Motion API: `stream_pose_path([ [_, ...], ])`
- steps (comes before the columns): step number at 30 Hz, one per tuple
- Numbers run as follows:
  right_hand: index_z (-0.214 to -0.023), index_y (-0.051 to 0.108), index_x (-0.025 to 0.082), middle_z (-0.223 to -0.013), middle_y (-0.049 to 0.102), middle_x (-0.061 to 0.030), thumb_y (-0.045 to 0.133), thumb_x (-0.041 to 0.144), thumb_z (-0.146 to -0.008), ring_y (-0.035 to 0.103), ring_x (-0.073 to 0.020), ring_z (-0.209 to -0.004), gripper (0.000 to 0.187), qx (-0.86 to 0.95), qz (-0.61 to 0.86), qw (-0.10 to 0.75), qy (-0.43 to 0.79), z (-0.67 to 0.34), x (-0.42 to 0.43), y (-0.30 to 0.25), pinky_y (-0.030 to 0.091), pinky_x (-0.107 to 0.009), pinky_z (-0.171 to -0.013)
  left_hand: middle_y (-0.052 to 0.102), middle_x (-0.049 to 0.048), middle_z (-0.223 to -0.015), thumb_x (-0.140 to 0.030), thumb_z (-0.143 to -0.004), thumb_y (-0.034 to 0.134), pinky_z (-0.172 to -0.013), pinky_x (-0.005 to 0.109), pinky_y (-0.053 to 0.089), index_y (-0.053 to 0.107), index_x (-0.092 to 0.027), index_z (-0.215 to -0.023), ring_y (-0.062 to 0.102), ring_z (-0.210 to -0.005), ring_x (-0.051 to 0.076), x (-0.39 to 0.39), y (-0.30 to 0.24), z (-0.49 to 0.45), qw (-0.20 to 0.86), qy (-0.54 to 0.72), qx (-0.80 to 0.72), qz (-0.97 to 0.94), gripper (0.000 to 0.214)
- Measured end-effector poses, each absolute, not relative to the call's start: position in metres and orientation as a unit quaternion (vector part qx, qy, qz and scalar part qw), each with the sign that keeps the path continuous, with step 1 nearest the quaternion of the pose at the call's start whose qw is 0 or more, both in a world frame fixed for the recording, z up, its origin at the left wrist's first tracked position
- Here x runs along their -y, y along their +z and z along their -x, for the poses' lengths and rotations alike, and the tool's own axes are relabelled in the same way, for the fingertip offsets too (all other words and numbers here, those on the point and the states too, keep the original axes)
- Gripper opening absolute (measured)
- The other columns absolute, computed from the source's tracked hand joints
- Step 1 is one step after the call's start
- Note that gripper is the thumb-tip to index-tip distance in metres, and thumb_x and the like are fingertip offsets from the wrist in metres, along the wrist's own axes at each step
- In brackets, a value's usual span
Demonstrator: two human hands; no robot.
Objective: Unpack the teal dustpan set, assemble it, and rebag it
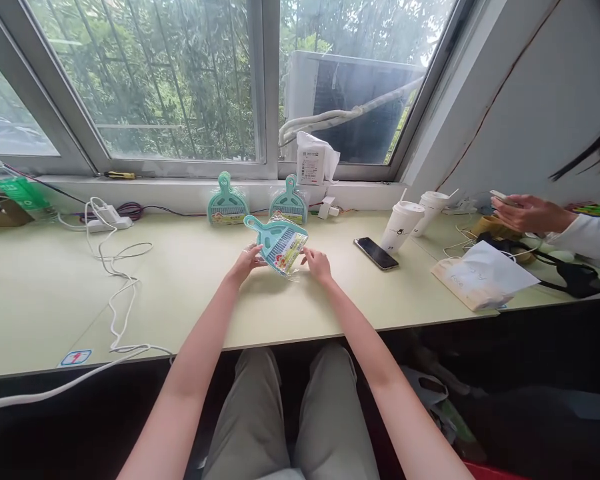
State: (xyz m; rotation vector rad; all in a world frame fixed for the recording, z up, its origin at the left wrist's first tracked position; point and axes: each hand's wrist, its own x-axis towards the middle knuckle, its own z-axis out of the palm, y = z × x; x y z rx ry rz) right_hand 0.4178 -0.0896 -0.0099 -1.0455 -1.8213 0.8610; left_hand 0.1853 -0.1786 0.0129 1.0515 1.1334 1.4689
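A small teal dustpan set in clear plastic wrap (pixel 279 244) is held just above the pale green desk (pixel 190 293), handle pointing up and left. My left hand (pixel 247 261) grips its left edge and my right hand (pixel 317 262) grips its right edge. Two more teal dustpan sets (pixel 227 202) (pixel 289 202) lean upright against the window ledge behind it.
A black phone (pixel 376 253) lies to the right, beside two white lidded cups (pixel 401 226). A white power strip with cables (pixel 109 221) sits at left. Another person's hand (pixel 525 214) holds a phone at far right, near a white paper bag (pixel 483 275).
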Motion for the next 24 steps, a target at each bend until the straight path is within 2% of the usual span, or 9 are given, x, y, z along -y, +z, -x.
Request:
stream_pose_path([
  [3,-0.090,0.072,0.022,-0.067,0.072,-0.0006,0.060,0.053,-0.086,0.060,-0.0161,-0.061,0.033,0.657,0.408,0.442,0.454,-0.423,0.089,-0.004,0.049,-0.031,-0.067,0.070,0.0083,-0.108,-0.049,-0.077,0.071,-0.087,0.040,0.059,0.060,-0.020,-0.117,0.072,-0.086,0.021,0.184,0.015,-0.187,0.492,0.593,-0.453,-0.449,0.050],
  [6,-0.093,0.069,0.021,-0.083,0.074,-0.0017,0.076,0.047,-0.073,0.064,-0.0158,-0.069,0.034,0.605,0.354,0.447,0.555,-0.422,0.091,-0.001,0.053,-0.029,-0.060,0.068,0.0095,-0.119,-0.050,-0.077,0.073,-0.088,0.040,0.058,0.058,-0.023,-0.124,0.072,-0.092,0.023,0.187,0.017,-0.186,0.519,0.569,-0.436,-0.465,0.057],
  [8,-0.089,0.067,0.021,-0.089,0.073,-0.0022,0.082,0.042,-0.065,0.066,-0.0174,-0.080,0.035,0.578,0.332,0.459,0.587,-0.421,0.091,-0.002,0.056,-0.031,-0.067,0.065,0.0101,-0.127,-0.051,-0.076,0.075,-0.089,0.041,0.058,0.055,-0.026,-0.132,0.071,-0.095,0.024,0.189,0.017,-0.186,0.533,0.553,-0.434,-0.471,0.065],
  [10,-0.086,0.065,0.020,-0.092,0.073,-0.0023,0.084,0.038,-0.062,0.065,-0.0180,-0.088,0.035,0.552,0.314,0.484,0.602,-0.419,0.090,-0.004,0.056,-0.035,-0.081,0.063,0.0109,-0.131,-0.054,-0.075,0.075,-0.090,0.042,0.057,0.055,-0.028,-0.135,0.070,-0.101,0.025,0.189,0.017,-0.187,0.529,0.537,-0.445,-0.483,0.069],
  [13,-0.085,0.060,0.021,-0.095,0.070,-0.0011,0.085,0.034,-0.061,0.064,-0.0172,-0.096,0.037,0.509,0.298,0.534,0.606,-0.418,0.089,-0.007,0.052,-0.036,-0.096,0.064,0.0124,-0.129,-0.061,-0.073,0.074,-0.095,0.043,0.054,0.063,-0.026,-0.129,0.064,-0.114,0.029,0.187,0.014,-0.190,0.486,0.520,-0.480,-0.513,0.067],
  [15,-0.087,0.056,0.023,-0.095,0.069,-0.0003,0.085,0.032,-0.062,0.064,-0.0166,-0.096,0.039,0.478,0.294,0.544,0.623,-0.416,0.089,-0.008,0.052,-0.037,-0.096,0.066,0.0136,-0.126,-0.066,-0.073,0.072,-0.096,0.043,0.053,0.068,-0.023,-0.123,0.062,-0.118,0.030,0.185,0.011,-0.193,0.458,0.526,-0.496,-0.517,0.066],
  [18,-0.088,0.052,0.024,-0.092,0.070,-0.0005,0.085,0.029,-0.063,0.067,-0.0170,-0.092,0.042,0.458,0.283,0.522,0.661,-0.415,0.093,-0.006,0.055,-0.038,-0.092,0.065,0.0154,-0.126,-0.072,-0.072,0.068,-0.094,0.042,0.054,0.069,-0.018,-0.117,0.064,-0.114,0.030,0.179,0.006,-0.194,0.439,0.570,-0.495,-0.486,0.071],
  [20,-0.090,0.054,0.024,-0.088,0.072,-0.0007,0.087,0.029,-0.062,0.068,-0.0180,-0.088,0.044,0.469,0.284,0.510,0.663,-0.416,0.095,-0.004,0.057,-0.040,-0.091,0.064,0.0168,-0.127,-0.073,-0.073,0.066,-0.091,0.041,0.056,0.068,-0.015,-0.116,0.068,-0.106,0.027,0.174,0.004,-0.193,0.426,0.613,-0.503,-0.437,0.072],
  [24,-0.095,0.062,0.022,-0.087,0.076,-0.0017,0.091,0.032,-0.056,0.070,-0.0209,-0.084,0.049,0.504,0.282,0.491,0.652,-0.420,0.095,-0.001,0.059,-0.047,-0.089,0.066,0.0191,-0.122,-0.063,-0.084,0.061,-0.083,0.038,0.058,0.065,-0.011,-0.112,0.071,-0.090,0.023,0.166,0.005,-0.180,0.393,0.665,-0.537,-0.340,0.059],
])
